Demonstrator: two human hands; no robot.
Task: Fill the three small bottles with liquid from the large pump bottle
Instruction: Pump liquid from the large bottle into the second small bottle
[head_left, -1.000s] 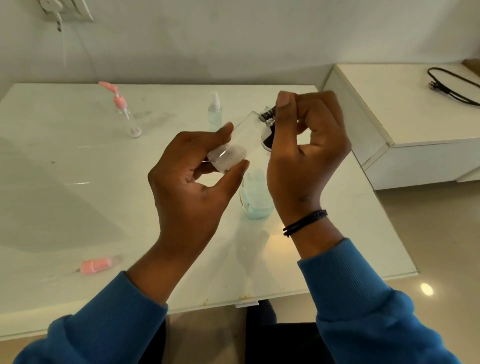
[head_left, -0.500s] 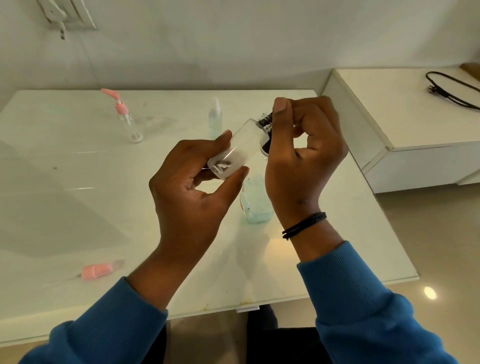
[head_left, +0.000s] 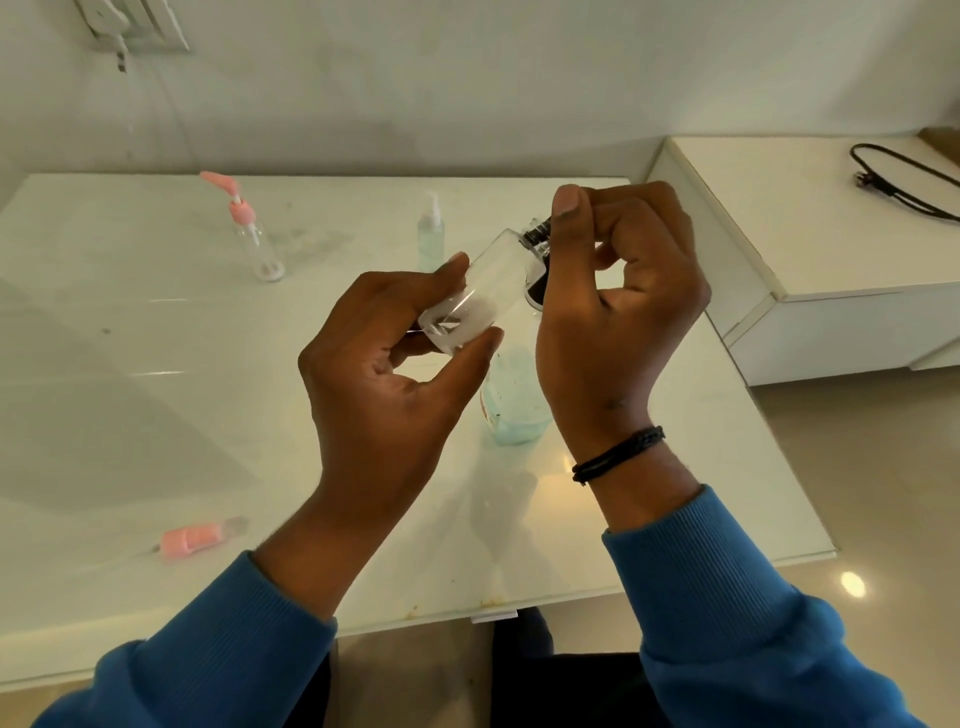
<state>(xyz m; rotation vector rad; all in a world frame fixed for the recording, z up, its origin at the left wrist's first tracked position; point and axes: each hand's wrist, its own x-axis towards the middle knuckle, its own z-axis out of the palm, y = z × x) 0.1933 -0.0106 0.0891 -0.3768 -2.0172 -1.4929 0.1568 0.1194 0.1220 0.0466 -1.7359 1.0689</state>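
Bottle base (head_left: 457, 325) turned slightly; clear, tilted, empty-looking

My glossy white table (head_left: 156, 415), a low white cabinet (head_left: 831, 249) just beside it on the right, a black cable (head_left: 904, 187) lying on the cabinet's far end, a white wall fitting (head_left: 135, 26) at far left, beige tiled floor (head_left: 883, 493) at near right
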